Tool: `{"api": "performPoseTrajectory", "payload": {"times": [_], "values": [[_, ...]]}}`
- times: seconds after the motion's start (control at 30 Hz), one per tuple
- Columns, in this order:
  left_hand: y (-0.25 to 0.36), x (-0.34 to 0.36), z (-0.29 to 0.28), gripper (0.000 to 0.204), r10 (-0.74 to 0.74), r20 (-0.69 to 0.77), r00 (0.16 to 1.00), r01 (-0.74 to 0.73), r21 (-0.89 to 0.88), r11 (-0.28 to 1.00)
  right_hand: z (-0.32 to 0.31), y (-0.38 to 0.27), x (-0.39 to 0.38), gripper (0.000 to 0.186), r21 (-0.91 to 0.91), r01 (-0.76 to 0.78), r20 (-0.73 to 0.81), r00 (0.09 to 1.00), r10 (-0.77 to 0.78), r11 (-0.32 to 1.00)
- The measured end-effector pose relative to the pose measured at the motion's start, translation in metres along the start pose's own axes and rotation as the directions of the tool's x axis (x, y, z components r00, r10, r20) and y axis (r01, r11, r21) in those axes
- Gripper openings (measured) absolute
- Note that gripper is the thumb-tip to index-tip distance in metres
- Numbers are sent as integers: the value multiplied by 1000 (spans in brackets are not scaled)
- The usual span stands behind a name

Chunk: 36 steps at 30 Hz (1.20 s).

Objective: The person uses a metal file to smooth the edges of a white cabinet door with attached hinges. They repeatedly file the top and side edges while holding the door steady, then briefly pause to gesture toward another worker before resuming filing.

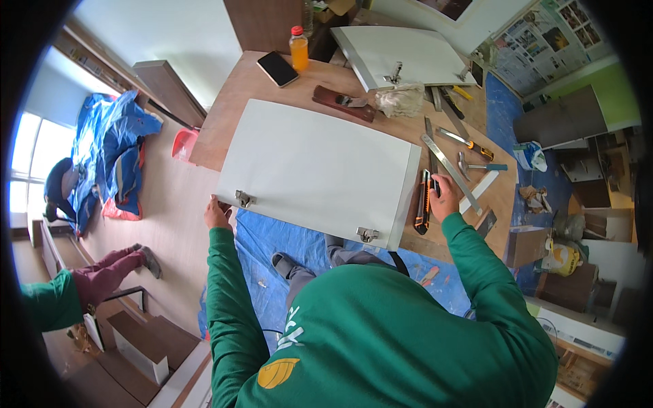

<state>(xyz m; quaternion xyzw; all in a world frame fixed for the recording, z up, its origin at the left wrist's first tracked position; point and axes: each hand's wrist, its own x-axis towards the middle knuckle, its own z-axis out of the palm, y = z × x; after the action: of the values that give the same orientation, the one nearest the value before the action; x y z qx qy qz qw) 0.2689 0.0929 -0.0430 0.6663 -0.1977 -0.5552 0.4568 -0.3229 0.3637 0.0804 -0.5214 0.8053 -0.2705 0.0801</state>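
Note:
A white cabinet door (pixel 313 170) lies on the wooden worktable, its near edge jutting past the tabletop. Two metal hinges, a left one (pixel 243 198) and a right one (pixel 367 234), are fixed along that edge. My left hand (pixel 216 213) grips the door's near left corner. Beyond the opposite end of the door, my right hand (pixel 445 197) rests on the table with curled fingers around a small dark thing I cannot make out. Directly beside it lies an orange and black utility knife (pixel 422 207). A steel ruler (pixel 447 162) slants just past the fingers.
A hammer (pixel 479 164), an orange-handled tool (pixel 469 143) and a hand plane (pixel 343 103) lie around the door. Farther back are a phone (pixel 277 69), an orange drink bottle (pixel 298 49) and a second white door (pixel 408 54). Another person's legs (pixel 115 268) show at left.

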Motion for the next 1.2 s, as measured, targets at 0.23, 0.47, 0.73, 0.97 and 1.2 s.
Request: {"api": "performPoseTrajectory", "payload": {"times": [0.23, 0.47, 0.73, 0.97, 1.2], "values": [[0, -10, 4, 37, -32, 44, 999, 36, -98, 995, -2, 3, -8, 40, 43, -60, -38, 997, 62, 997], [-13, -18, 5, 45, -4, 32, 999, 5, -3, 1000, 2, 15, -11, 33, 9, -53, -121, 991, 53, 999], [-39, -65, 17, 49, 81, 120, 989, -106, 221, 970, 14, 8, -15, 23, 58, -54, -108, 992, 60, 997], [-70, -116, 32, 54, 103, 346, 933, -239, 379, 894, 29, -24, -30, 13, 182, -116, -24, 992, 123, 976], [-98, -182, 67, 45, -83, 520, 850, -172, 424, 889, 35, -50, -44, 10, 214, -62, 8, 998, 62, 975]]}}
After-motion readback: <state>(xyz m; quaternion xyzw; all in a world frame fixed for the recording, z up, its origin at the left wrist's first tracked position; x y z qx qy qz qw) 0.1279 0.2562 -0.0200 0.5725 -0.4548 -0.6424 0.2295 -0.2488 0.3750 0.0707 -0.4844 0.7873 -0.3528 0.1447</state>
